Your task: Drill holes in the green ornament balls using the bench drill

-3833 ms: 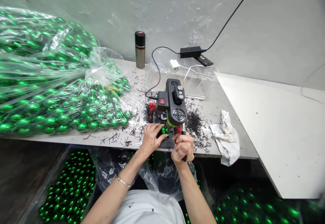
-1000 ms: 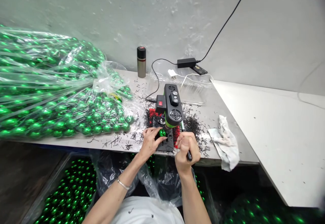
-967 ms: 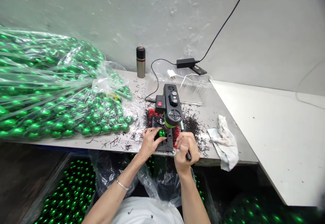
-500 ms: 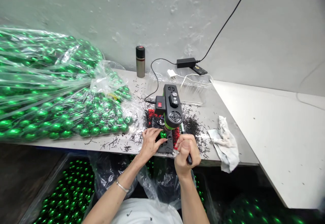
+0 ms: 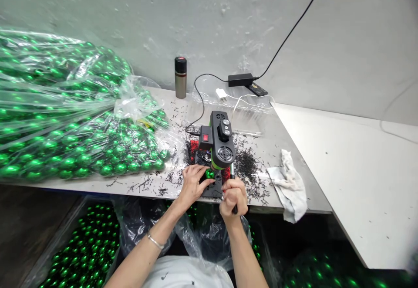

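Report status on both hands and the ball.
Left hand holding green ball by machine. Right hand gripping black handle. Black scraps scattered around, cloth off to right.

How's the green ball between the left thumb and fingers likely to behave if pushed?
The green ball would probably roll, being round, unless the black plate beneath seats it, which I can't make out. Its mirror-like shine suggests a smooth, fairly slippery surface.

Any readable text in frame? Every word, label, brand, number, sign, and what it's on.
Nothing legible.
Bottle cap: red mark, too small.
Black machine: any button or switch markings too small.
Flat black item: faint marks, unreadable.
White shirt: small dark marks, no letters discernible.
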